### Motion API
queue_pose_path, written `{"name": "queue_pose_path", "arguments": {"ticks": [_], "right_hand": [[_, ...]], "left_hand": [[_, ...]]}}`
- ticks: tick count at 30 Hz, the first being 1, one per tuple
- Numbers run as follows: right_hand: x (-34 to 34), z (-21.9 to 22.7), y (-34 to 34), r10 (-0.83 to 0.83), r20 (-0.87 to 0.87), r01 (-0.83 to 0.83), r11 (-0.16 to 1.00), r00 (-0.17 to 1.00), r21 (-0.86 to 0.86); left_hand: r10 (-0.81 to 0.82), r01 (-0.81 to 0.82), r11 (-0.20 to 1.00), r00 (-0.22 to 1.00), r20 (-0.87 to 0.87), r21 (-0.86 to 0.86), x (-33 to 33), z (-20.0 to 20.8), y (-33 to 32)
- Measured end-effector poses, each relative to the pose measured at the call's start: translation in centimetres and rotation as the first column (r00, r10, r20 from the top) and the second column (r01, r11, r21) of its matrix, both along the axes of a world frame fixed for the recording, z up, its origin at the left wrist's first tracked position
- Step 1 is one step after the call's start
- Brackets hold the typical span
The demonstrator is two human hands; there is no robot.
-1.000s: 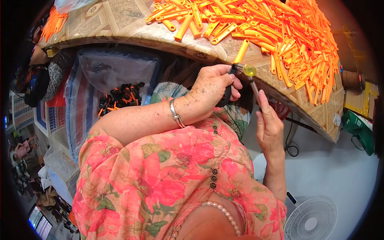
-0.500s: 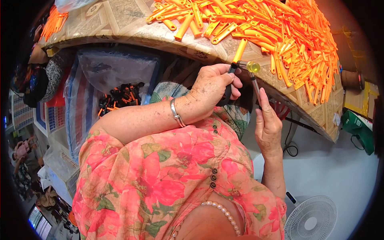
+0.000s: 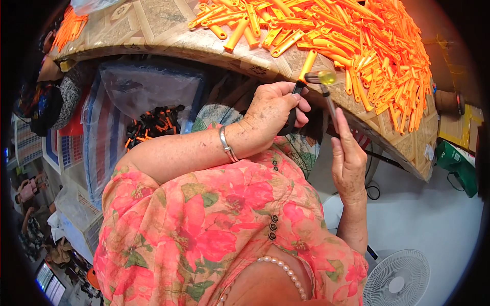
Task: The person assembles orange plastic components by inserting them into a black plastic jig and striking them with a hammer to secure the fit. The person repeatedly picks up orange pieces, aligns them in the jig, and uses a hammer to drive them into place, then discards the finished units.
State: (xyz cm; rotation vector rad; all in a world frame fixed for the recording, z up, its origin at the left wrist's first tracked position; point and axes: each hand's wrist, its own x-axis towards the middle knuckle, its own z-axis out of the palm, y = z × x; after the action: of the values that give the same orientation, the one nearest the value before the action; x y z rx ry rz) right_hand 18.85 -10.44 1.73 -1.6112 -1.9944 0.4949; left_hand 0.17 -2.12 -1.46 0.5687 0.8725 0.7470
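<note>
Near the table's front edge, my left hand (image 3: 278, 106) is closed around a black part (image 3: 294, 102) fitted to an orange plastic handle piece (image 3: 307, 66), which points up and away over the table's edge. My fingers hide some of the black part. To the right, my right hand (image 3: 350, 160) grips the shaft of a small mallet (image 3: 329, 104). The mallet's head, with a translucent yellow face (image 3: 327, 77), is blurred and hangs just right of the joint between the black and orange pieces. A narrow gap seems to separate them.
A large pile of orange plastic pieces (image 3: 377, 51) covers the right of the patterned table (image 3: 168, 38). A smaller heap (image 3: 70, 28) lies far left. Below the table, a plastic-lined bin (image 3: 148, 84) contains black-and-orange pieces (image 3: 155, 125). A white fan (image 3: 396, 283) stands lower right.
My right hand has shifted right and slightly up, taking the mallet head a little away from the joint. My left hand and its piece have stayed nearly still.
</note>
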Motion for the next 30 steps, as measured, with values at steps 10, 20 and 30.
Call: {"name": "queue_pose_path", "arguments": {"ticks": [10, 20, 30], "right_hand": [[-0.3, -0.3, -0.2, -0.027, -0.055, 0.027, 1.000, 0.998, 0.013], [0.0, -1.0, -0.3, -0.019, 0.005, 0.018, 0.999, 1.000, 0.038], [-0.5, -1.0, 0.4, -0.033, 0.015, 0.032, 0.999, 0.999, 0.016]], "left_hand": [[0.000, 0.000, 1.000, 1.000, 0.002, -0.004, 0.0, 0.1, -0.1], [0.007, -0.007, 1.000, 1.000, -0.018, 0.018, 0.0, 0.2, 0.0], [0.006, -0.006, 1.000, 1.000, -0.012, 0.003, -0.1, 0.3, -0.1]]}}
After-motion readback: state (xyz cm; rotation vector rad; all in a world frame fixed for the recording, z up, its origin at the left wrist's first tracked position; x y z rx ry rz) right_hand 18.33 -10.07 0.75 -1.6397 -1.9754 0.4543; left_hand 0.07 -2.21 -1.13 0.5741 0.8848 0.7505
